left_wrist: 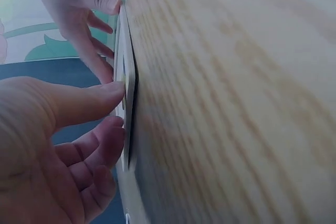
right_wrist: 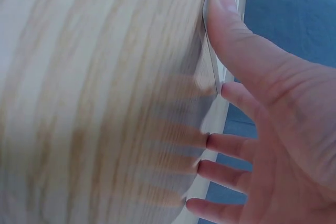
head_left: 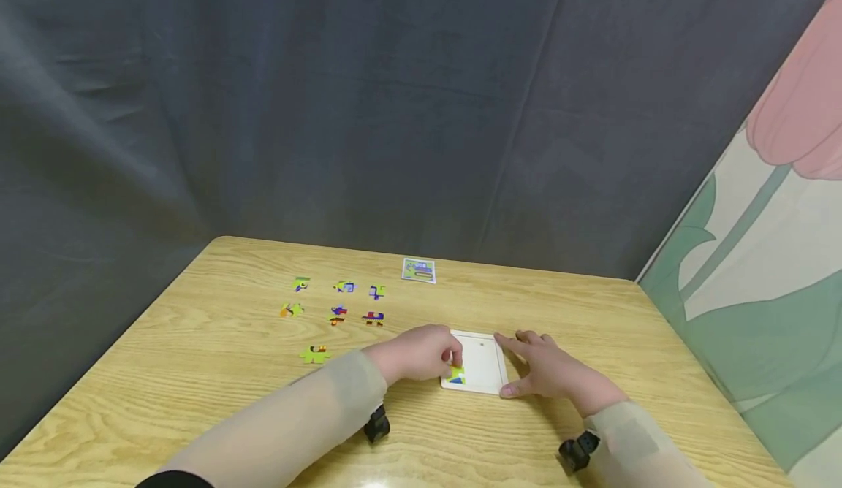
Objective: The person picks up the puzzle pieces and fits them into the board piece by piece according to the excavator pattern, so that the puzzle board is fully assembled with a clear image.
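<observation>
Against a dark curtain (head_left: 368,108), the left hand (head_left: 421,353), fingers curled, touches a piece (head_left: 457,378) in the tray's (head_left: 483,367) near left corner, pinch unclear; the right hand (head_left: 551,370), fingers spread, touches its right edge.

High head view, close low wrist views

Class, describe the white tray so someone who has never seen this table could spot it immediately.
On the wooden table, find the left hand and the right hand. The white tray lies between them. Unlike the small, jagged loose pieces to its left, it is a broad rectangle with a green-and-blue piece in its near left corner.
</observation>
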`<state>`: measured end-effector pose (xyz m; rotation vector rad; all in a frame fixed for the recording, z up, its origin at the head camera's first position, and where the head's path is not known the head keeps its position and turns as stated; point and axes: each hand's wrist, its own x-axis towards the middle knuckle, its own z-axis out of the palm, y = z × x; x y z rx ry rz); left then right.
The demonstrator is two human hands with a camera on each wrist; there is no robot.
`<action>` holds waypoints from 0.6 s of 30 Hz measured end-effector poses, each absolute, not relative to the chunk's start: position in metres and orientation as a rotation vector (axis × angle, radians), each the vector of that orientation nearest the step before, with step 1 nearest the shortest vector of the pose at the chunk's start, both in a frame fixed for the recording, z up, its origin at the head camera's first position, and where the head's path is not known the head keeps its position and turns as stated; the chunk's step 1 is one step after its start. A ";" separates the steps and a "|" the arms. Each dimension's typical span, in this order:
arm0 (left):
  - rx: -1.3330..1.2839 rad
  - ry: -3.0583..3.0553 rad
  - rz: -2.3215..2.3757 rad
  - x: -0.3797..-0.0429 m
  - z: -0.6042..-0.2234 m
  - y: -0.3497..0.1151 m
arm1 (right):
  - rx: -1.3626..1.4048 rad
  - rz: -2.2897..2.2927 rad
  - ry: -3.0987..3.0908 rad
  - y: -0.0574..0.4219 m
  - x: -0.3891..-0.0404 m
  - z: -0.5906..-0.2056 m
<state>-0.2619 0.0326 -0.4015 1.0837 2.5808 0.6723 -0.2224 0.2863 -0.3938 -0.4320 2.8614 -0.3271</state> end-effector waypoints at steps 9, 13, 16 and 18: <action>0.979 2.687 0.786 -0.262 -0.364 -0.033 | -0.450 -0.350 2.861 0.286 -0.222 -0.394; 0.822 2.827 0.665 -0.265 -0.362 -0.087 | -0.449 -0.364 2.856 0.286 -0.222 -0.394; 0.647 2.824 0.582 -0.264 -0.374 -0.124 | -0.455 -0.378 2.851 0.287 -0.222 -0.394; 0.568 2.815 0.534 -0.262 -0.381 -0.140 | -0.466 -0.384 2.852 0.288 -0.222 -0.393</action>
